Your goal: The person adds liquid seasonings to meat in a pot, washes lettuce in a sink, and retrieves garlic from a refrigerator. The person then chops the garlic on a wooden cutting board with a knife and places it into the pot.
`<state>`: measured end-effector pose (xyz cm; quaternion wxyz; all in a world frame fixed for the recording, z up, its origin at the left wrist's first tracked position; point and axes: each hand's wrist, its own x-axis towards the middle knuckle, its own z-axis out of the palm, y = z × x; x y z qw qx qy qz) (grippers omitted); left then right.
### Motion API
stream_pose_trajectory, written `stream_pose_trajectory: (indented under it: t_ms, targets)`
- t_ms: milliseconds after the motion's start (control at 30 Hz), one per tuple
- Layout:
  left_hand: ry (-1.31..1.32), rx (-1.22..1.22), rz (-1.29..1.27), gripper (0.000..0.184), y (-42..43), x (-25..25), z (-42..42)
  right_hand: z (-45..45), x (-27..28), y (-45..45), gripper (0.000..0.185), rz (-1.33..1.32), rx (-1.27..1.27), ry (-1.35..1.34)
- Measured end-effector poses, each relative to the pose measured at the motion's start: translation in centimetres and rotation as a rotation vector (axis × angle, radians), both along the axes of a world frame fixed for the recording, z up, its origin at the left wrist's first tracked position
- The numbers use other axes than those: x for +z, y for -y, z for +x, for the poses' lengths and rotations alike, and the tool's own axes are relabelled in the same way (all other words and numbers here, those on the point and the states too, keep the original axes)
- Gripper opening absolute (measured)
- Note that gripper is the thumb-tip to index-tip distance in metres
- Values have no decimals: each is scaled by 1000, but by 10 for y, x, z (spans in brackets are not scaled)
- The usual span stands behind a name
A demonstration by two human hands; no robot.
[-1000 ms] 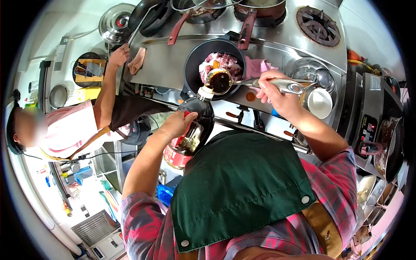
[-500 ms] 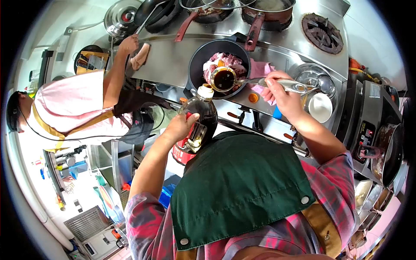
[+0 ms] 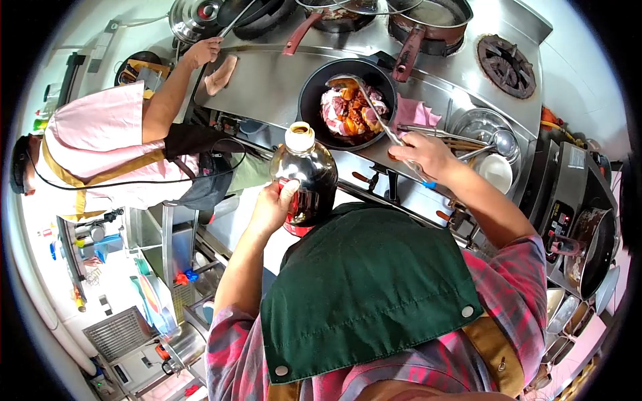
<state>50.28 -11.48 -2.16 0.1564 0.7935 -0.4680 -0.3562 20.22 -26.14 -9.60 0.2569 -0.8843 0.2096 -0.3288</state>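
Observation:
My left hand (image 3: 273, 204) grips a large open bottle of dark liquid (image 3: 314, 184), held upright close to my apron. With its fingers closed round the handle, my right hand (image 3: 428, 157) holds a metal ladle (image 3: 374, 110). The ladle's bowl is tipped over at the far side of a black pot (image 3: 307, 117). Inside the pot lie chunks of raw meat (image 3: 354, 113), streaked with dark brown liquid. An orange cap, mostly covered by my right hand, lies on the counter.
A metal bowl (image 3: 471, 120) with utensils and a white bowl (image 3: 495, 174) stand at the right. Pans with red handles (image 3: 409, 53) sit behind the pot, beside a burner (image 3: 506, 67). At the left a co-worker (image 3: 100, 127) holds a long handle. A pink cloth (image 3: 416, 113) lies by the pot.
The ladle, full of dark liquid before, has moved over the meat and tipped; the meat now looks browned with liquid. The bottle has shifted slightly left and stands more upright.

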Motion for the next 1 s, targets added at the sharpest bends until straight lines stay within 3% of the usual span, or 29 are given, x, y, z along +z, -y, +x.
stream_pose_trajectory:
  t_ms: [67, 133, 200, 333, 400, 467, 500, 533, 600, 667, 733, 800, 933, 1000]
  targets:
    - [-2, 32, -4, 44, -6, -2, -3, -4, -2, 9, 20, 274, 9, -259]
    - [-17, 48, 27, 40, -10, 2, -8, -8, -6, 17, 24, 367, 40, -316]
    - [-157, 103, 18, 39, -17, -3, -8, -11, -27, 28, 30, -108, 193, -376]
    - [-196, 92, -15, 40, -34, -11, -3, -13, -43, 35, 48, -91, 210, -407]
    - [-178, 54, -29, 39, -48, -23, 5, -16, -72, 31, 55, -246, 130, -386]
    - [-199, 70, -69, 38, -58, -25, 8, -16, -96, 21, 54, 667, -154, -83]
    - [-181, 86, -52, 36, -63, -25, 9, -22, -129, 21, 50, 490, -278, -65]
    - [-187, 89, -57, 36, -69, -27, 12, -21, -121, 10, 50, 485, -277, -71]
    - [-298, 169, -84, 35, -81, -31, 16, -20, -103, -23, 45, 1093, -403, -21]
    - [-299, 182, -98, 33, -94, -33, 21, -19, -169, -38, 47, 639, -462, -371]
    - [-319, 207, -121, 33, -109, -37, 25, 13, -139, -50, 51, 682, -410, -280]
    - [-356, 234, -134, 33, -124, -44, 31, 39, -129, -51, 48, 182, -572, -367]
    - [-411, 337, -180, 33, -153, -53, 42, 62, -144, -41, 44, 282, -611, -513]
    - [-416, 366, -203, 33, -166, -56, 46, 64, -148, -39, 32, 281, -612, -419]
